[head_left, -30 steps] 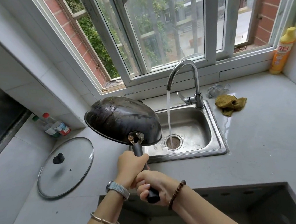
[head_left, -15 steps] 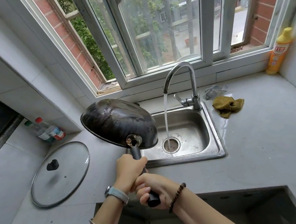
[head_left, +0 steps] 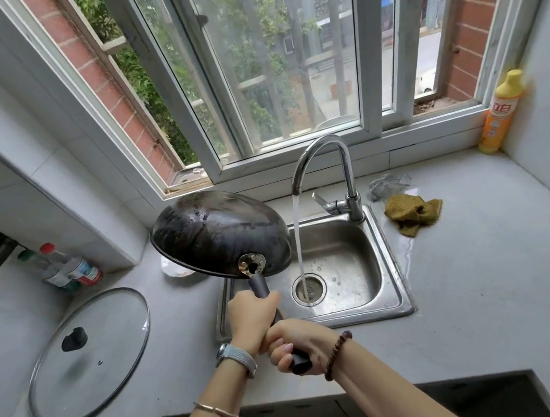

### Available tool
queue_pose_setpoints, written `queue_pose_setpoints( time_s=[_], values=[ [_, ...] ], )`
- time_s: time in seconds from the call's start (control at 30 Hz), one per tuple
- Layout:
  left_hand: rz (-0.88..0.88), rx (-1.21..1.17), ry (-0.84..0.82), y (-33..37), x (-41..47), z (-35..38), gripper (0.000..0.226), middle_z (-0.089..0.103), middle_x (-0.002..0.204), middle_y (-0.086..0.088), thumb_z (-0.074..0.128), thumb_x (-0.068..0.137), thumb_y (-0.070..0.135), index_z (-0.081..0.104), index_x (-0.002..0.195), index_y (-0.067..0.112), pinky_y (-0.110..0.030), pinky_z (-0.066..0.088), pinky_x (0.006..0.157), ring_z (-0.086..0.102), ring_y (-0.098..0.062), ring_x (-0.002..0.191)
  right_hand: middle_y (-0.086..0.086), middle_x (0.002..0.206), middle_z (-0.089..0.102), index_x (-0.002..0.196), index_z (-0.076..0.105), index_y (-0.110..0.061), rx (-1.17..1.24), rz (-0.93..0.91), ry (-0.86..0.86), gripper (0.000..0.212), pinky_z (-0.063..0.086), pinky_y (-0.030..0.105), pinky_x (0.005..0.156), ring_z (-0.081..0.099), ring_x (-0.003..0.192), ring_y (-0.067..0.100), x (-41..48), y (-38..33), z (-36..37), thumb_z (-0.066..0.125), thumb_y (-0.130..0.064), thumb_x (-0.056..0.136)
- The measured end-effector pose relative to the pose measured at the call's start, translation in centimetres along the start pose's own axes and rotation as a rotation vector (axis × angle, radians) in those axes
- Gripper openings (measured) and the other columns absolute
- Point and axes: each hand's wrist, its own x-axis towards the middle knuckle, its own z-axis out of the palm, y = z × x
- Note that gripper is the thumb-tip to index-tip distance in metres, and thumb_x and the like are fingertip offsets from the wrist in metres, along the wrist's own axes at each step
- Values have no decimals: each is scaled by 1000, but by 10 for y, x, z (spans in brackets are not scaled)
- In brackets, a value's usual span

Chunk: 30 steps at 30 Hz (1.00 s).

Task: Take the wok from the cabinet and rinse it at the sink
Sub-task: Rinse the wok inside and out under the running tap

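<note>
The black wok [head_left: 215,231] is held upside down and tilted, its dark bottom facing me, above the left edge of the steel sink [head_left: 393,284]. My left hand [head_left: 249,316] grips the dark handle close to the wok. My right hand [head_left: 295,345] grips the handle's end. The curved tap [head_left: 337,167] runs a stream of water straight into the drain, just right of the wok's rim; the stream does not hit the wok. The wok's inside is hidden.
A glass lid [head_left: 89,357] lies flat on the counter at left. Two bottles [head_left: 66,267] stand by the tiled wall. A yellow-brown cloth [head_left: 410,212] and a grey scrubber [head_left: 390,184] lie right of the tap. A yellow detergent bottle [head_left: 501,113] stands by the window corner.
The wok stays upside down in both hands and has edged slightly toward the water stream. The view has shifted a little.
</note>
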Motion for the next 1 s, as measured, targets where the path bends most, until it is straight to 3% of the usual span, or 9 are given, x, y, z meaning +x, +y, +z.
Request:
queue_pose_setpoints(
  time_s=[0.13, 0.27, 0.4, 0.6, 0.87, 1.0],
  values=[
    [-5, -48, -41, 10, 6, 16, 44, 71, 63, -7, 52, 66, 46, 71, 67, 7, -33, 51, 66, 66, -23, 71, -6, 48, 32, 64, 37, -14, 12, -10, 47, 30, 26, 12, 30, 27, 29, 2, -3, -6, -15, 38, 1, 90],
    [7, -27, -52, 17, 7, 31, 34, 66, 65, -5, 62, 80, 36, 71, 74, 3, -29, 39, 62, 61, -26, 72, -6, 48, 32, 63, 36, -15, 37, -16, 77, 32, 26, 12, 30, 27, 30, 1, -7, -6, -29, 39, 2, 89],
    [17, -13, -75, 22, 4, 46, 36, 71, 73, -11, 62, 78, 38, 71, 73, 3, -33, 49, 68, 65, -29, 77, -6, 47, 31, 61, 36, -15, 30, -33, 112, 33, 25, 13, 30, 27, 29, 1, -11, -1, -40, 39, 3, 88],
    [48, -61, -81, 25, -1, 60, 35, 70, 73, -15, 64, 81, 33, 68, 72, 0, -38, 50, 70, 65, -29, 75, -5, 46, 33, 63, 38, -12, 4, -62, 167, 30, 25, 14, 30, 28, 30, 2, -17, 4, -51, 41, 5, 87],
    [48, -108, -84, 24, -12, 62, 29, 65, 59, -6, 64, 79, 29, 61, 59, 8, -28, 41, 55, 59, -20, 62, -6, 44, 33, 64, 37, -14, 4, -70, 168, 30, 25, 14, 30, 27, 29, 2, -25, 11, -52, 42, 6, 86],
    [57, -109, -73, 14, -16, 51, 28, 70, 62, -7, 63, 80, 28, 65, 59, 8, -27, 42, 56, 65, -21, 67, -7, 44, 32, 61, 38, -13, 8, -54, 133, 32, 24, 13, 30, 27, 29, 2, -22, 17, -42, 41, 5, 87]
  ],
)
